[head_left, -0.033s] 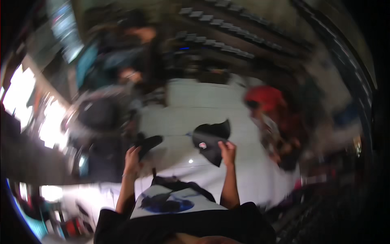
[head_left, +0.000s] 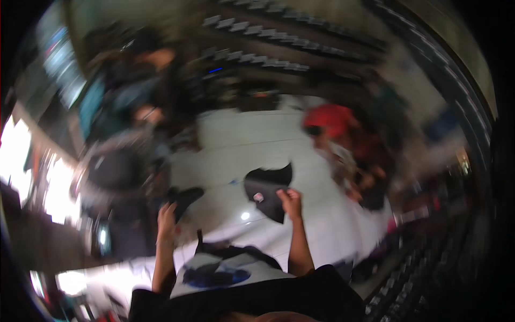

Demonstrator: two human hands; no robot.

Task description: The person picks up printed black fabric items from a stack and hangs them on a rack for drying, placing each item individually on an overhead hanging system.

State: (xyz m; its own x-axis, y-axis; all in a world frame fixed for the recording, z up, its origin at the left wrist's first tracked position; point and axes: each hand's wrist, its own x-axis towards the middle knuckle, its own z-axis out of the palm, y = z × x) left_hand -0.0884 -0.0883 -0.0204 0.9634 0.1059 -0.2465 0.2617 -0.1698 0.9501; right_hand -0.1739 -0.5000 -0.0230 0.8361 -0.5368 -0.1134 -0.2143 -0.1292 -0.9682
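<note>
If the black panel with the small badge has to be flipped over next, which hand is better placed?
Probably the right hand: it pinches the black panel at its right edge. The left hand is apart from that panel and seems to hold another dark piece.

Mid-frame, room lies between the left dark piece (head_left: 189, 200) and right dark piece (head_left: 266, 188). A person (head_left: 366, 153) blocks centre right.

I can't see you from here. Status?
Right hand pinching black piece with pale patch. Left hand at dark curved piece, grip blurred. Person in red headwear ahead, right.
</note>
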